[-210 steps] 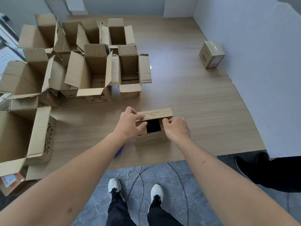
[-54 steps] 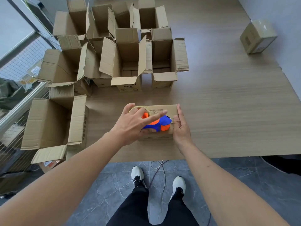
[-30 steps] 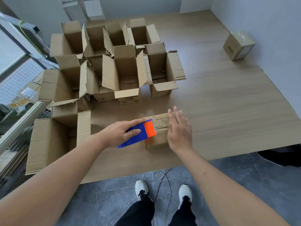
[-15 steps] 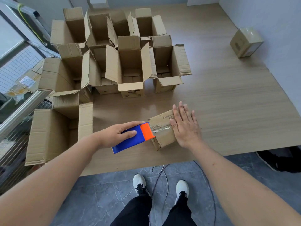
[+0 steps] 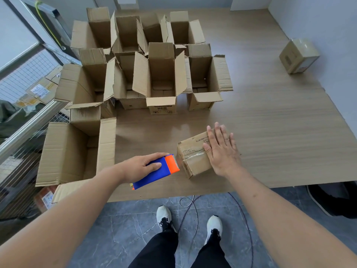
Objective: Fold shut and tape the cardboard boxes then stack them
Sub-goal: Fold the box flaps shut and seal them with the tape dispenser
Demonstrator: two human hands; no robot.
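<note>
One small closed cardboard box (image 5: 194, 154) sits near the front edge of the wooden desk (image 5: 270, 132), turned at an angle, clear tape running across its top seam and down the near side. Right hand (image 5: 222, 149) lies flat on the box top, palm down, fingers (image 5: 219, 132) straight and slightly spread, pressing. Left hand (image 5: 143, 166) grips one tape dispenser (image 5: 156, 172), blue plastic body with orange head and a toothed cutter edge; thumb across the blue top, other fingers curled around the far side. Dispenser head is just beside the box's left near corner; contact cannot be told. Both forearms bare, reaching in from the bottom corners. About nine open cardboard boxes (image 5: 161, 80) cluster at the desk's left and back, flaps up or splayed, plain brown corrugated, rectangular; exact count is unclear as they overlap. One taped box (image 5: 298, 56) stands alone at far right near the wall. Below: grey stone-look floor (image 5: 116, 238), two white shoes (image 5: 164, 216), black trousers, thin cables looping.
</note>
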